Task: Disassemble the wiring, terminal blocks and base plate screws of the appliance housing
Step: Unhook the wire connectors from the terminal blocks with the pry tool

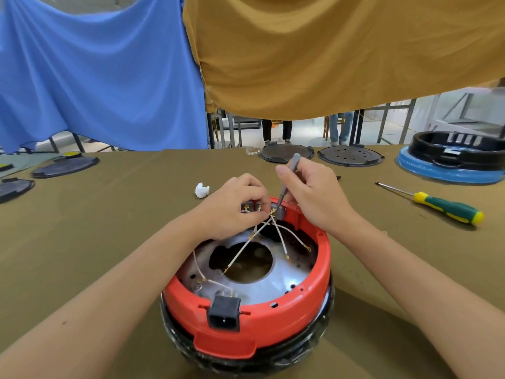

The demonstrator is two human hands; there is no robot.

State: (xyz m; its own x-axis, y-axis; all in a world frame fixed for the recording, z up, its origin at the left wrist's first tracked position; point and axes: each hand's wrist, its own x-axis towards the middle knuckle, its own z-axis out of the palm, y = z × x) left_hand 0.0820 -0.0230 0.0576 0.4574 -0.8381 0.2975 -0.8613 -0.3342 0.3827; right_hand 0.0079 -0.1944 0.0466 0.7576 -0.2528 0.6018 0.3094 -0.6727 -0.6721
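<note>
Red housing rim (326, 258) under both hands (235, 206)

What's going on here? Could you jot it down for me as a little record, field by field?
Job: taking the wiring off an upturned appliance housing, red rim
Left hand: pinches a grey terminal block at the far rim
Right hand: holds a thin grey screwdriver, tip at the block
Wires: white, several ends hanging loose over the metal base plate
Power socket: black, in the near rim
Spare tool: green-and-yellow screwdriver lying on the table, right
</note>
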